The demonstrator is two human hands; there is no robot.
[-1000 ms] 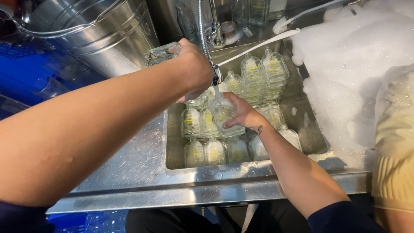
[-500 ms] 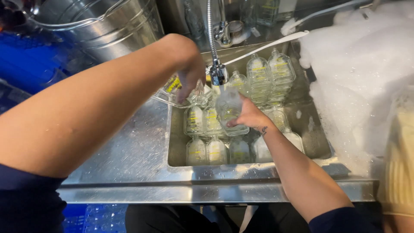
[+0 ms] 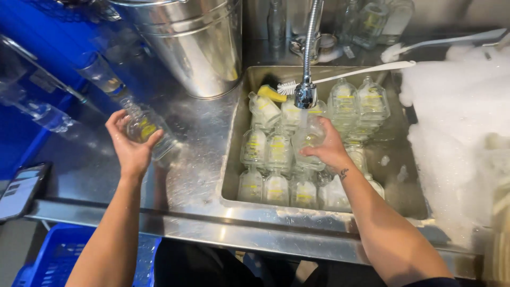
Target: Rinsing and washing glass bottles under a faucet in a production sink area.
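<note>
My left hand (image 3: 129, 146) grips a clear glass bottle with a yellow label (image 3: 150, 132), lying tilted just above the wet steel counter left of the sink. My right hand (image 3: 328, 148) holds another clear bottle (image 3: 308, 139) over the sink, directly under the tap head (image 3: 306, 94). The steel sink (image 3: 241, 133) is packed with several more clear yellow-labelled bottles (image 3: 278, 171), some upright, some leaning.
A large metal bucket (image 3: 187, 40) stands behind the counter. A bottle brush (image 3: 366, 69) rests across the sink's back edge. Thick white foam (image 3: 457, 122) fills the right side. A blue crate (image 3: 32, 79) with bottles sits left, a phone (image 3: 20, 190) at the counter's left edge.
My left hand has swung from above the sink out to the left counter, carrying a bottle. My right hand stays at the tap with its bottle.
</note>
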